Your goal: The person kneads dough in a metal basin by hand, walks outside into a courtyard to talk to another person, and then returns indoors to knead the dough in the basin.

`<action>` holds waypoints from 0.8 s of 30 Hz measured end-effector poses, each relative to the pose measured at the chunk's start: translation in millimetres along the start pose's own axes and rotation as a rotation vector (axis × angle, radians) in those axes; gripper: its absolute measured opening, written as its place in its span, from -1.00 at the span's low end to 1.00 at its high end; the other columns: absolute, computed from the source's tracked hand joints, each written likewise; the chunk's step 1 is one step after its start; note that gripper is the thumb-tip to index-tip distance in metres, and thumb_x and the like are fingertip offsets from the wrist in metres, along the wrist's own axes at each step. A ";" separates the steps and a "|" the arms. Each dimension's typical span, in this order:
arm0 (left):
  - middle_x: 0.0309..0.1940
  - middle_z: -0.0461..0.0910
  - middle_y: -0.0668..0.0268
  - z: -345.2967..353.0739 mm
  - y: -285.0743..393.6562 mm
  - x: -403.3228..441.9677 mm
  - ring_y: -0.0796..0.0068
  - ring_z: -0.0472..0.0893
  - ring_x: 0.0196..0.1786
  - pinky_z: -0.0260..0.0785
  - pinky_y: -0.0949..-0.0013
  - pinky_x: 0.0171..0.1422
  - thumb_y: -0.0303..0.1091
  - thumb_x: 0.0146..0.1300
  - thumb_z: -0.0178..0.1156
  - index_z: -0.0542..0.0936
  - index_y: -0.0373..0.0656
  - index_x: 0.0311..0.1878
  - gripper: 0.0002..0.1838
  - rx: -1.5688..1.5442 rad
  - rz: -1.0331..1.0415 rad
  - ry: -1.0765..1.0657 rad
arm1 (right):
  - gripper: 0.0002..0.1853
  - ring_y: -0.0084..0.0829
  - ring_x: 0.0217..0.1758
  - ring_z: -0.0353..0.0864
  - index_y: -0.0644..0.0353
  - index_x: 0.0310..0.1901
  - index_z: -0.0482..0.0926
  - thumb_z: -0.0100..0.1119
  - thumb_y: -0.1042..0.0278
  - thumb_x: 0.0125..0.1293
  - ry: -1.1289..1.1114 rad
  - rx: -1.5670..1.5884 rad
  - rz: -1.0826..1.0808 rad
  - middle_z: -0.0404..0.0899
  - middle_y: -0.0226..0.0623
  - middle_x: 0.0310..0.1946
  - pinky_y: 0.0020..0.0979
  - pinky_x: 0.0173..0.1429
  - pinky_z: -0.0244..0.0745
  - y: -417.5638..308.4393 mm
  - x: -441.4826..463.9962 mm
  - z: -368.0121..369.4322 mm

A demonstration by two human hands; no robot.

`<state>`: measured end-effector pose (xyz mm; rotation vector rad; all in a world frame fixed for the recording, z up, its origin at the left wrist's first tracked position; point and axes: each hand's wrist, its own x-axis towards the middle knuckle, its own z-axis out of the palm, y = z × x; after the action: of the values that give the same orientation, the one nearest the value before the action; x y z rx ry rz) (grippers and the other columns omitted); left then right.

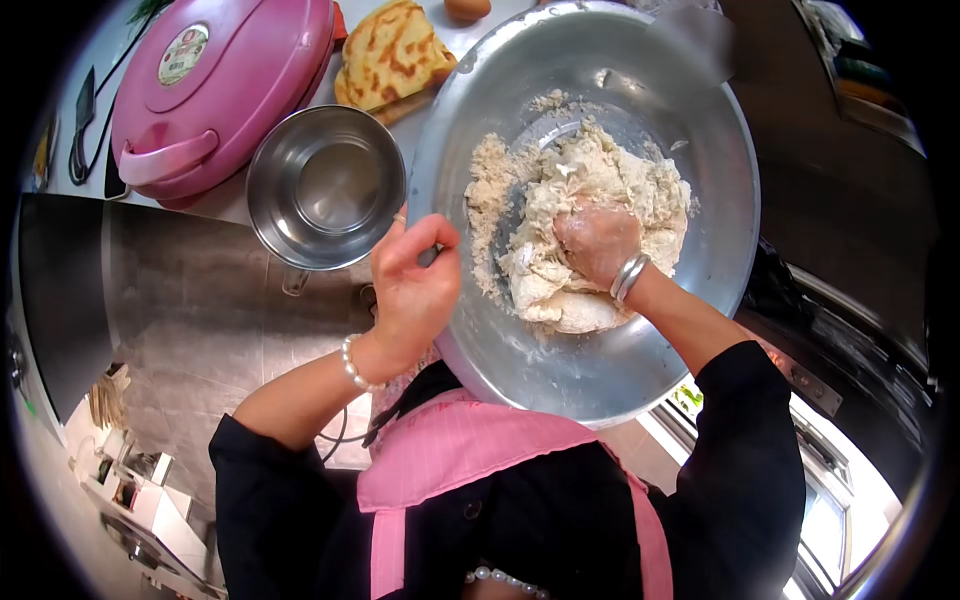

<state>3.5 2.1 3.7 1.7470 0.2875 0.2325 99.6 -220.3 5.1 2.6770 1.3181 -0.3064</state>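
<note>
- Head view, upper left: label (183, 54) unreadable.
- Left hand (415, 285) curled at basin (560, 375) rim, grip unclear.
- Right hand (600, 240) in dough (560, 285); can't tell grip.
- Bare metal below dough.

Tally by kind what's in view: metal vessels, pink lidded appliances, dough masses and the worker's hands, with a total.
Metal vessels: 2 (large basin, small pot)
Pink lidded appliances: 1 (pink appliance)
Dough masses: 1 (dough)
Hands: 2 (left hand, right hand)
Total: 6
</note>
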 end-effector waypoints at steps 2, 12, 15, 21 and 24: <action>-0.62 0.27 0.35 1.0 2.3 1.1 0.57 0.27 -0.50 0.10 0.52 -0.37 -0.63 -0.11 0.00 0.39 -0.25 -0.54 -0.94 -0.018 0.000 0.011 | -0.95 -0.34 -0.59 0.52 -0.05 -0.57 0.48 0.14 0.36 -0.06 0.056 -0.012 -0.009 0.44 -0.35 -0.68 -0.28 -0.59 0.36 0.0 9.3 2.0; -0.70 0.29 0.36 3.0 -7.4 0.9 0.66 0.26 -0.57 0.11 0.49 -0.50 -0.56 -0.13 -0.02 0.49 -0.25 -0.50 -0.89 -0.055 0.048 0.071 | -0.89 -0.29 -0.28 0.58 0.02 -0.39 0.55 0.12 0.50 0.04 0.021 0.033 0.196 0.57 -0.25 -0.41 -0.30 -0.22 0.47 -20.0 16.2 -20.7; -0.69 0.27 0.44 -0.4 -9.7 2.9 0.71 0.22 -0.58 0.07 0.51 -0.55 -0.55 -0.14 -0.01 0.51 -0.25 -0.48 -0.87 -0.043 0.001 -0.011 | -0.76 -0.25 -0.17 0.56 0.08 -0.26 0.56 0.17 0.56 -0.01 -0.239 0.370 0.111 0.57 -0.17 -0.30 -0.30 -0.11 0.47 -1.4 -15.8 -45.0; -0.69 0.25 0.47 2.9 -6.1 2.1 0.72 0.21 -0.58 0.06 0.54 -0.54 -0.56 -0.12 -0.01 0.51 -0.24 -0.48 -0.88 -0.076 -0.058 0.008 | -0.69 -0.37 -0.11 0.55 0.17 -0.14 0.57 0.26 0.35 0.03 0.006 0.565 0.222 0.58 -0.22 -0.18 -0.40 -0.04 0.45 57.4 -75.9 -113.8; -0.68 0.26 0.47 3.2 -4.5 0.4 0.73 0.22 -0.58 0.05 0.55 -0.54 -0.57 -0.11 -0.01 0.51 -0.23 -0.50 -0.89 -0.026 -0.025 0.040 | -0.57 -0.45 -0.25 0.54 0.15 -0.14 0.59 0.21 -0.04 0.12 -0.046 0.614 0.452 0.57 -0.29 -0.25 -0.43 -0.15 0.44 134.8 -66.9 -73.9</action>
<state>4.5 0.0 -1.4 1.7135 0.3334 0.2524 175.7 -337.2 98.0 3.3256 0.6294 -0.8127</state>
